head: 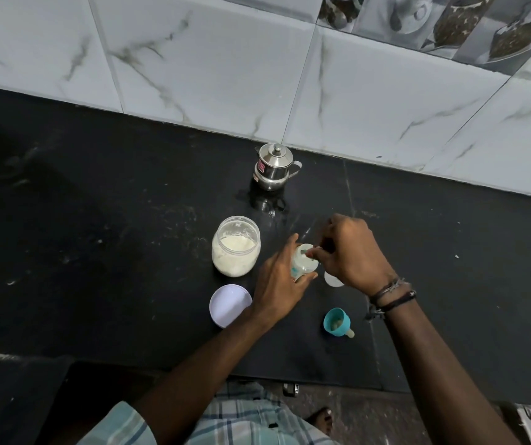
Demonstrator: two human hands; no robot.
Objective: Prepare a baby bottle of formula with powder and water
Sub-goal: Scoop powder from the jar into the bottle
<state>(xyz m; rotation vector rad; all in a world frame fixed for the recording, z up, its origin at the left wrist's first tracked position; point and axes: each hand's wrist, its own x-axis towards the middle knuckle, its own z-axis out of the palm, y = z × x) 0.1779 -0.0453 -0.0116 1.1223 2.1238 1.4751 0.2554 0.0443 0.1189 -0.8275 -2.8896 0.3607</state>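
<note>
Open bottle [302, 261] beside uncapped powder jar [236, 247]

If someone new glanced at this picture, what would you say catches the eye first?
Most striking are the two hands meeting at the centre of the black stone counter: the left hand grips a small clear baby bottle while the right hand works at its open mouth. Just left stands an open clear plastic jar of white powder, its white round lid lying in front. A shiny lidded steel pot stands behind, near the tiled wall.

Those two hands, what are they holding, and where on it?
The left hand grips the baby bottle around its body. The right hand pinches something small at the bottle's open mouth, probably a scoop; too hidden to tell.
</note>
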